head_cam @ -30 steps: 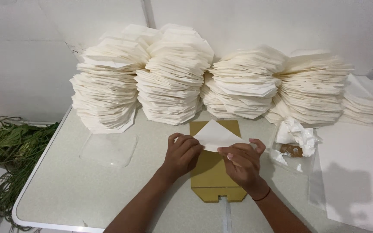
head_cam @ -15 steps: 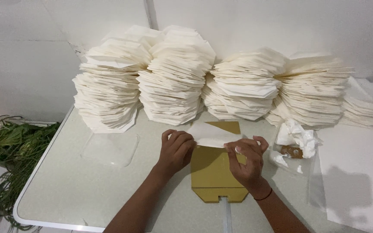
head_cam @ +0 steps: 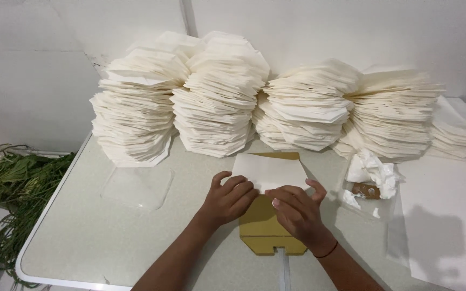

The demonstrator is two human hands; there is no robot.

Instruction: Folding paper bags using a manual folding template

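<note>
She is in the folding step, both the left hand and right hand pressing flat, fingers spread, on the near edge of the white paper lying over the brown template (stacks behind), so the next crease probably needs a firm, straight slide.

Far side walled off by stacked folded papers; right blocked by crumpled tissue; open counter left, near.

Four paper stacks; two hands; one board.
</note>
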